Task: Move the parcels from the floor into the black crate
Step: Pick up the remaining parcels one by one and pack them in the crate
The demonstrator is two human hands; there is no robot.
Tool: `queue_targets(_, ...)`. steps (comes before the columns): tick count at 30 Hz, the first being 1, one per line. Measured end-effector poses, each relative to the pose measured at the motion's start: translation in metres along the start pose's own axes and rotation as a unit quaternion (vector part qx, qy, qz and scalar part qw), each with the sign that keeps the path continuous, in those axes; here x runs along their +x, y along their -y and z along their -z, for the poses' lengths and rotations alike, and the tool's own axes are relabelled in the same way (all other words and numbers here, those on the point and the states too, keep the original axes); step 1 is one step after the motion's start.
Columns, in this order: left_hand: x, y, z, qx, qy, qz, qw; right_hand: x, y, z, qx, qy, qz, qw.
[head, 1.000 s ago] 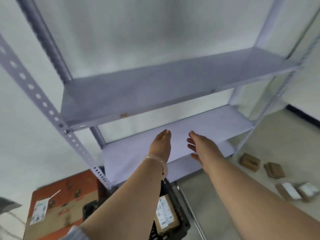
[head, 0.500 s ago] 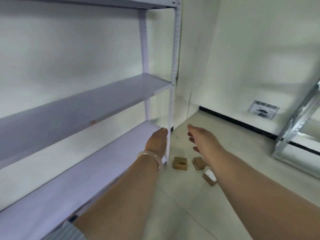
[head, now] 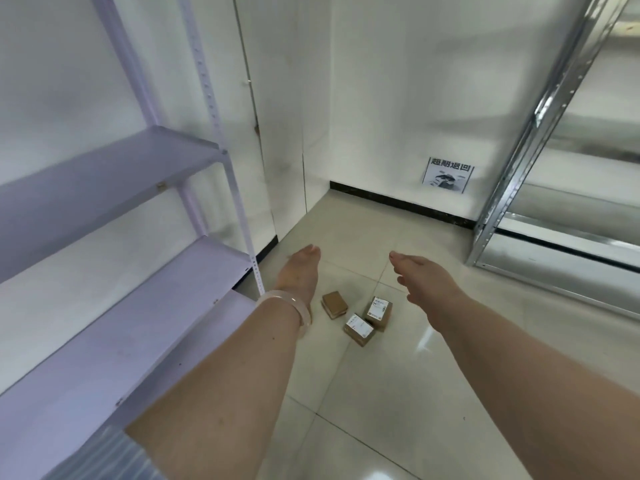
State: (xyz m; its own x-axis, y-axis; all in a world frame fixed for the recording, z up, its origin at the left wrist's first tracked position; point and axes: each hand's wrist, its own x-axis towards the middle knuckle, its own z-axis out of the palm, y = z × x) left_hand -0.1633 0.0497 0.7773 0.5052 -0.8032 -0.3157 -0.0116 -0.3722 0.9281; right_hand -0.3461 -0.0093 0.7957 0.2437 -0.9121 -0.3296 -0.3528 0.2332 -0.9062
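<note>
Parcels lie in a tight cluster of three on the tiled floor (head: pixel 398 410): a plain brown parcel (head: pixel 334 304) on the left, a labelled parcel (head: pixel 379 311) near it on the right, and a second labelled parcel (head: pixel 359 329) in front, so close to the first labelled one that I cannot tell whether they touch. Both hands reach out above them, well clear. The left hand (head: pixel 299 275), with a pale bangle (head: pixel 298 306) at the wrist, and the right hand (head: pixel 426 280) have straight, relaxed fingers and hold nothing.

This looks like the reach before a pick-up, with no parcel grasped yet. The next move calls for dropping low to the floor and closing the fingers round a box. They look small and rigid enough for one in each hand. The black crate is out of view, so carrying will need a turn to find it.

A purple shelf unit (head: pixel 104 174) stands to the left, a metal rack (head: pixel 519 150) to the right, and a printed sign (head: pixel 448 174) is on the far wall.
</note>
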Motion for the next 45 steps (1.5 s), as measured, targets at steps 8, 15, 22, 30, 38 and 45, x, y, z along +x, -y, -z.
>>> queue_targets(8, 0.139, 0.006, -0.045, -0.004, 0.038, 0.071, 0.997, 0.143, 0.002, 0.001, -0.021, -0.011, -0.037, 0.999)
queue_targets(15, 0.276, -0.002, -0.070, -0.005, 0.036, 0.127, 0.991, 0.274, 0.008, -0.015, -0.049, -0.016, -0.063, 0.997)
queue_targets(22, 0.354, 0.038, -0.117, -0.027, 0.044, 0.195, 0.979, 0.362, -0.050, 0.001, -0.116, -0.006, -0.148, 0.982)
queue_targets(30, 0.455, 0.116, -0.182, -0.048, -0.028, 0.233, 0.971, 0.517, -0.128, -0.018, -0.220, 0.112, -0.171, 0.954)
queue_targets(38, 0.542, 0.300, -0.235, -0.097, -0.099, 0.334, 0.932, 0.656, -0.288, -0.068, -0.330, 0.209, -0.186, 0.902)
queue_targets(45, 0.610, 0.474, -0.290, -0.145, -0.109, 0.403, 0.897, 0.714, -0.488, -0.126, -0.372, 0.264, -0.210, 0.865)
